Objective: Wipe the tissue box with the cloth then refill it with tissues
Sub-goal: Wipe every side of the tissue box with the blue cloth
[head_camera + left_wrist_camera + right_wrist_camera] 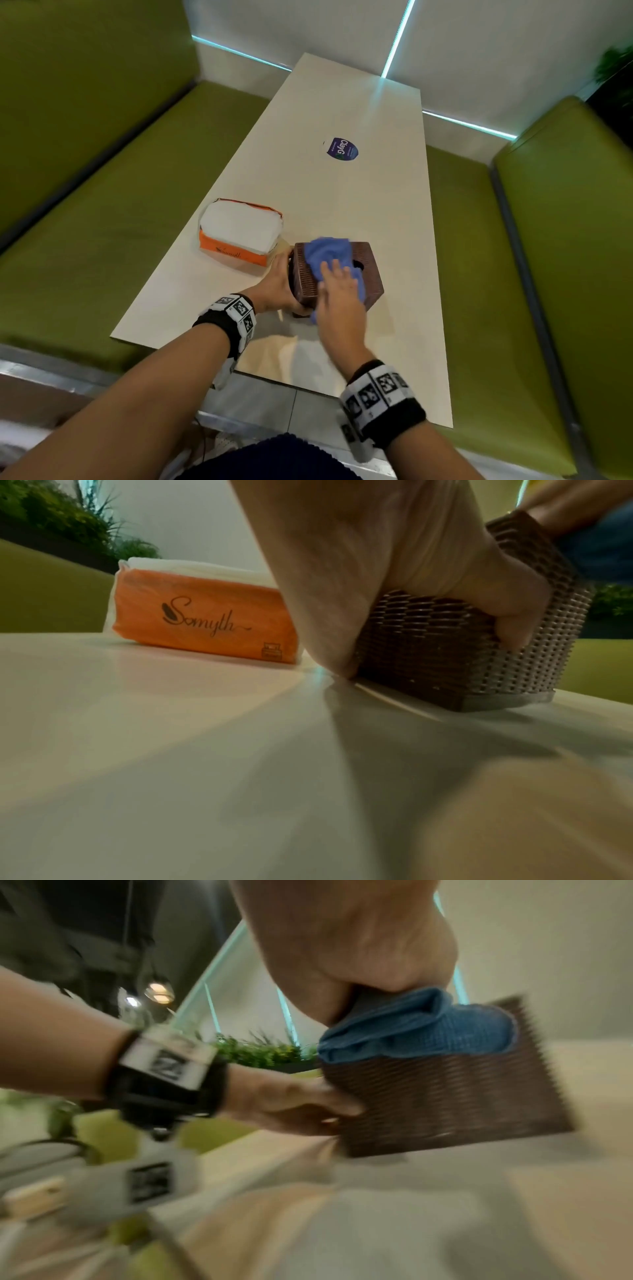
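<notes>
Brown woven tissue box (pixel 337 274) near the table (pixel 359 192) front edge, gripped at its left side by left hand (pixel 279 286). Right hand (pixel 339 287), fingers spread flat, pressing blue cloth (pixel 325 255) onto the lid. Orange tissue pack (pixel 239 234) just beside, unopened. Risk: hard strokes skidding the light box off the edge, or cloth snagging the weave.
</notes>
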A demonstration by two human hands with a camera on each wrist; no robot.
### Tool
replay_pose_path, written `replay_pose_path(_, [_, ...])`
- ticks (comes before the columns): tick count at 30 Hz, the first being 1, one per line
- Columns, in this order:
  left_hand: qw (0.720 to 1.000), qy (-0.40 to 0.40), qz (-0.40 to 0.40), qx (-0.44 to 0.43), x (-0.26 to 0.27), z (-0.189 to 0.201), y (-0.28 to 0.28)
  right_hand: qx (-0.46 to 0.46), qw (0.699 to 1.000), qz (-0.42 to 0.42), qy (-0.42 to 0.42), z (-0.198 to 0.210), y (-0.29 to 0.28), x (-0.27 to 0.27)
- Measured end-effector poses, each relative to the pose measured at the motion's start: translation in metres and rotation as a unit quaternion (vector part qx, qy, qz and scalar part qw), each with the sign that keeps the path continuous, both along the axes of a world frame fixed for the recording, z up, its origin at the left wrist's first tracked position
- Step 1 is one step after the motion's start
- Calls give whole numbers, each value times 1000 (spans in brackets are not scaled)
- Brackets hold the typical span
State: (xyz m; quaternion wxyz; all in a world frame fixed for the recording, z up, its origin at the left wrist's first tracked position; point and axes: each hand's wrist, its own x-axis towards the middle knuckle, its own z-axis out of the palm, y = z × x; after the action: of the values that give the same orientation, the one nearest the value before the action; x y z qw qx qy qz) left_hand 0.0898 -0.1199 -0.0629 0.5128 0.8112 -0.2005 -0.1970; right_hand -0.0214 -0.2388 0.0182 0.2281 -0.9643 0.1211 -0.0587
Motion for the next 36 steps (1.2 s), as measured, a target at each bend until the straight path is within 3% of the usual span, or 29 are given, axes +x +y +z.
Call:
replay_pose_path(3, [999,-18,32,4,-1,1,-3,15,997,69,18,5,22,27])
replay_pose_path(6, [1000,-4,11,14,-1,-3,0,-35,991,113,66,16,-4,63])
replay_pose_path(10, [999,23,-8,-22,2,-9,3,4,998,-9,61,21,-64,61])
replay_pose_path(12, [999,30,3,-13,3,-12,1,2,998,-45,45,15,-59,44])
replay_pose_path(14, [999,31,14,22,7,-16,-2,-41,999,-8,-25,5,-22,26])
replay_pose_path(16, [995,68,-23,66,2,-9,-2,-18,996,69,-63,-7,19,14])
replay_pose_path(18, [992,99,0,83,4,2,-6,12,991,128,-27,-5,38,24])
replay_pose_path(21, [994,31,-28,96,-5,8,-1,-9,989,147,29,4,17,62])
replay_pose_path(25, [999,35,1,2,0,-6,3,10,1000,10,26,22,-42,65])
replay_pose_path(29, [999,31,6,15,-1,-3,2,-66,995,-53,59,19,-45,38])
replay_pose_path(31, [999,41,1,15,-3,0,1,-90,994,-12,57,10,-9,25])
replay_pose_path(33, [998,58,-10,21,-5,9,1,-42,998,49,7,5,24,18])
replay_pose_path(36, [999,40,-25,27,-9,15,1,-26,996,83,26,9,15,34])
